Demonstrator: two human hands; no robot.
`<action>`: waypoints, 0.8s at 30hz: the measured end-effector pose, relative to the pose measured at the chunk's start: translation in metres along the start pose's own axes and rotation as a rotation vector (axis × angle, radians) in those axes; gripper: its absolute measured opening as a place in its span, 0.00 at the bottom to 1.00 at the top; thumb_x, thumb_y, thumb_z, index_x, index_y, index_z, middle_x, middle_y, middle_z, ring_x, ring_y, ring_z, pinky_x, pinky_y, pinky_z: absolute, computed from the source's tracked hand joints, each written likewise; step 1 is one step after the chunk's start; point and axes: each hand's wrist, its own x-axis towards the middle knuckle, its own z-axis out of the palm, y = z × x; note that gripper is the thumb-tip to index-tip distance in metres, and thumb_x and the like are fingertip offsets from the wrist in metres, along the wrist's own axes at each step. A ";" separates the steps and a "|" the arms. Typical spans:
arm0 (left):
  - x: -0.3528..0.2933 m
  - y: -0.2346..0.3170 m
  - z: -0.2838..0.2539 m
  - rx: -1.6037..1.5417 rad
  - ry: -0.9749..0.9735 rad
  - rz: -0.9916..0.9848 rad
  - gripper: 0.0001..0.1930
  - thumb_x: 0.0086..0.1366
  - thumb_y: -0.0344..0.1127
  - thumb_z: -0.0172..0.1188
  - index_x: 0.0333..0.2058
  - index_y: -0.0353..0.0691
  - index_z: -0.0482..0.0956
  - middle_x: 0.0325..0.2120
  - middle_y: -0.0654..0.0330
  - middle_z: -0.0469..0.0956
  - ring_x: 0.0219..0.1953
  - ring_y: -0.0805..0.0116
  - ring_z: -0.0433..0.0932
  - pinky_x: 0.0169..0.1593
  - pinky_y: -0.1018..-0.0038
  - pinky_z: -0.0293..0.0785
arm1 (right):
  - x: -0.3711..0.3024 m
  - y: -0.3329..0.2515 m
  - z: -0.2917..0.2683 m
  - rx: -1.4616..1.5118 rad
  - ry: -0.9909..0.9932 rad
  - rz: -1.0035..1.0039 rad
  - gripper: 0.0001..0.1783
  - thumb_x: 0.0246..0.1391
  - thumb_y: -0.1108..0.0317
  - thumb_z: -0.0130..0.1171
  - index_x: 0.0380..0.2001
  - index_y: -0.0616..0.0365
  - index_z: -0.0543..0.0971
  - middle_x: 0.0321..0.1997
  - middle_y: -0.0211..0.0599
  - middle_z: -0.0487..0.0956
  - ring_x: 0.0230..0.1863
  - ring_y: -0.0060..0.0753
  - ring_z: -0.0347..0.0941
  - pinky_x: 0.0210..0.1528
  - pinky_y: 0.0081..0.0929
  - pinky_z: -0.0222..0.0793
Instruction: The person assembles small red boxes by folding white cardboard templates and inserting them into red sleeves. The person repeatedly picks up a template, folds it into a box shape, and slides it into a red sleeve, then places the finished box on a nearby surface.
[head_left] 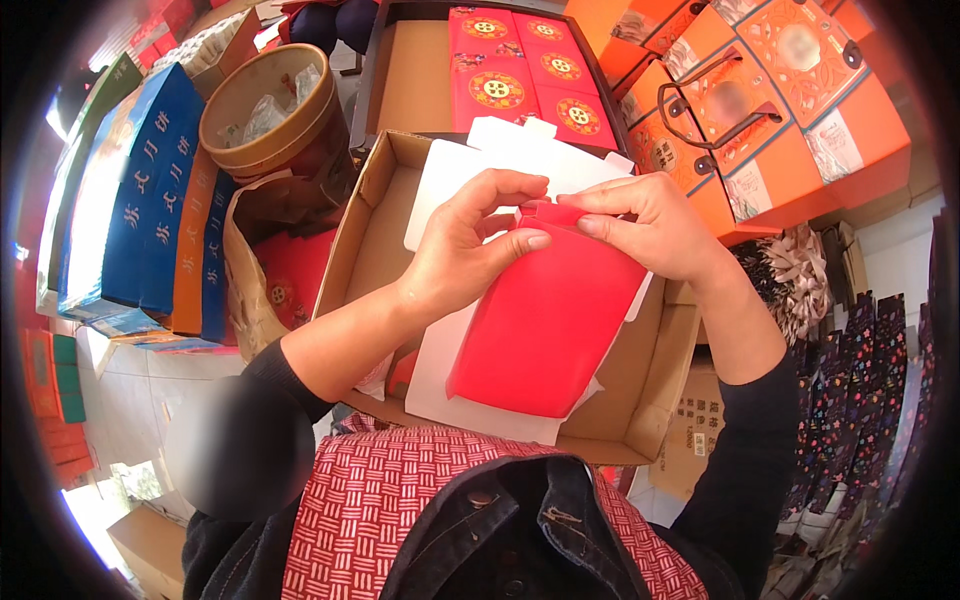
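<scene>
A plain red paper box (550, 315) is held up in front of me, its flaps at the far end. My left hand (470, 235) has thumb and fingers pinched at the left of that end. From the other side, my right hand (650, 220) grips the flap edge between thumb and fingers. Beneath the red box lie white card sheets (440, 380), some cut with tabs. They rest in a shallow brown cardboard tray (660, 370). What the box contains, if anything, is hidden.
Beyond the tray, a dark-edged carton (415, 75) holds several red printed boxes (495, 90). Orange gift boxes (730, 110) with dark handles stack at the far right. Blue boxes (130, 200) and a round bin (275, 115) stand left. Dark patterned strips (860, 390) and ribbons (795, 280) lie right.
</scene>
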 end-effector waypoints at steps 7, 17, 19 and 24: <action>0.000 -0.002 0.005 0.015 0.008 0.027 0.16 0.60 0.23 0.61 0.47 0.35 0.72 0.50 0.58 0.71 0.53 0.69 0.71 0.56 0.71 0.71 | 0.011 -0.010 -0.002 -0.286 -0.035 -0.153 0.08 0.49 0.69 0.61 0.29 0.64 0.82 0.30 0.44 0.81 0.30 0.35 0.77 0.33 0.28 0.70; 0.005 -0.006 -0.003 -0.039 0.044 -0.020 0.05 0.61 0.25 0.62 0.35 0.36 0.76 0.43 0.57 0.75 0.47 0.71 0.74 0.51 0.75 0.71 | -0.051 0.041 -0.018 0.485 0.213 0.113 0.19 0.55 0.67 0.60 0.49 0.65 0.77 0.41 0.33 0.79 0.44 0.25 0.74 0.51 0.22 0.67; 0.006 -0.008 -0.003 -0.051 0.032 -0.036 0.05 0.61 0.25 0.62 0.34 0.36 0.75 0.43 0.58 0.75 0.47 0.71 0.74 0.51 0.74 0.71 | -0.061 0.052 -0.003 0.623 0.187 0.189 0.20 0.55 0.67 0.61 0.48 0.67 0.77 0.44 0.37 0.80 0.47 0.27 0.75 0.54 0.24 0.68; 0.006 -0.009 0.001 -0.055 0.026 -0.031 0.05 0.61 0.24 0.61 0.35 0.35 0.76 0.42 0.59 0.75 0.46 0.73 0.73 0.50 0.75 0.72 | -0.057 0.048 0.010 0.692 0.316 0.344 0.14 0.55 0.70 0.61 0.42 0.67 0.80 0.39 0.38 0.82 0.39 0.22 0.77 0.39 0.18 0.75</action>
